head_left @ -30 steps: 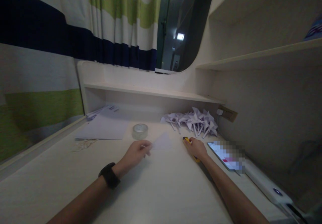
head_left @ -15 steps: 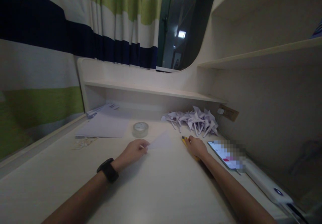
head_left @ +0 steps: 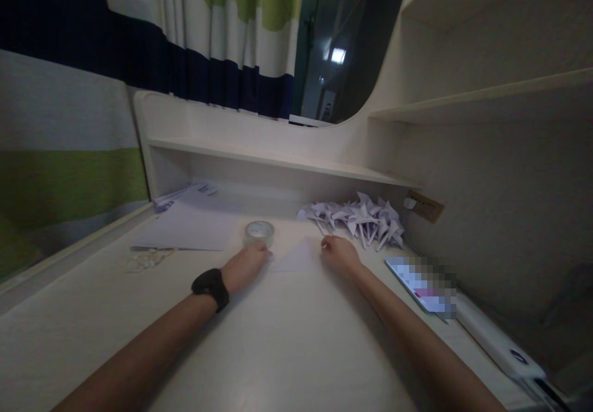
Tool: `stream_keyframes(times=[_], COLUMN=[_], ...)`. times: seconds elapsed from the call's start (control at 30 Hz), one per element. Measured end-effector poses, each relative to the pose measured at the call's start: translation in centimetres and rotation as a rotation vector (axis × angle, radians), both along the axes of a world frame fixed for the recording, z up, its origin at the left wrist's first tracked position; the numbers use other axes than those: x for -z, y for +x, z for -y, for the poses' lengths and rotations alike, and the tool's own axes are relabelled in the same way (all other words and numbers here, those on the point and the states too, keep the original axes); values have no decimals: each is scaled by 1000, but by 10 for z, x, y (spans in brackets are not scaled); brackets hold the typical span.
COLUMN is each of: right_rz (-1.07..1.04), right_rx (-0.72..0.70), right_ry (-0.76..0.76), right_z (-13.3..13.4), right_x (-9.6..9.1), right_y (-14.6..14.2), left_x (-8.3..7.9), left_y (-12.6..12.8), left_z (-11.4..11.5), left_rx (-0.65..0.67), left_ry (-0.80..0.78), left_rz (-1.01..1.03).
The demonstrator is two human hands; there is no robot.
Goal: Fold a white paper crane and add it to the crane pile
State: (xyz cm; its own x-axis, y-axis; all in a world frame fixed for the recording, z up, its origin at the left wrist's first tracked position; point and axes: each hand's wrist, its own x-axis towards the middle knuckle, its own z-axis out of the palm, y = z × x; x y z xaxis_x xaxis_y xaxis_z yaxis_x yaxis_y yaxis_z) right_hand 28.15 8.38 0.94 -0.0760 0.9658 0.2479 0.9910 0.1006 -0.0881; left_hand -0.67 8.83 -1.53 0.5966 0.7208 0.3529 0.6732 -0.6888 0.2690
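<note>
My left hand [head_left: 248,265], with a dark watch [head_left: 212,288] on its wrist, has its fingers curled together just in front of a roll of clear tape [head_left: 259,231]. A small whitish bit shows at its fingertips, too blurred to name. Between my hands a piece of white paper [head_left: 299,256], triangular in outline, lies on the desk. At the paper's right side my right hand [head_left: 341,255] is closed, thumb and fingers drawn together. Whatever it may hold is hidden. The yellow utility knife is out of sight.
Paper pinwheels [head_left: 359,217] lie heaped at the back right. White sheets [head_left: 189,220] and rubber bands [head_left: 147,259] are at left. To the right lie a phone [head_left: 412,285] and a long white device [head_left: 493,335]. A low shelf [head_left: 278,157] spans the back.
My right hand has moved left from the yellow utility knife to the paper, and the knife no longer shows. My left hand has shifted slightly forward, closer to the tape; the paper now lies flatter.
</note>
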Motion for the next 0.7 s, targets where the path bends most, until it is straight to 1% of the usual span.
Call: stream_keyframes(times=[0.07,0.13,0.23,0.3,0.37,0.43,0.53,0.6,0.7], right_rz=[-11,-19,-26,-40,-74,-109,-143,-157,-185], right_rx=[-128,-235,-374,-442,-452,-422,-408,-429,-463], right_ry=[-28,-52,-59,-56,-53,-53,-33,-2,38], right_z=[-11,-21,-28,-28,-25,-19,-6,4,20], right_x=[3,10,24,33,40,43,44,43,43], right_y=[-14,-25,-34,-37,-38,-38,-41,-43,-45], left_x=[5,8,7,4,1,1,5,7,7], left_y=[7,11,14,15,16,19,28,34,41], left_z=[-4,-6,-4,2,11,20,30,31,27], left_rx=[-28,-53,-51,-41,-39,-53,-82,-89,-108], left_ry=[31,99,206,253,267,229,105,24,-106], left_rz=[-49,-109,-204,-221,-191,-125,-21,5,19])
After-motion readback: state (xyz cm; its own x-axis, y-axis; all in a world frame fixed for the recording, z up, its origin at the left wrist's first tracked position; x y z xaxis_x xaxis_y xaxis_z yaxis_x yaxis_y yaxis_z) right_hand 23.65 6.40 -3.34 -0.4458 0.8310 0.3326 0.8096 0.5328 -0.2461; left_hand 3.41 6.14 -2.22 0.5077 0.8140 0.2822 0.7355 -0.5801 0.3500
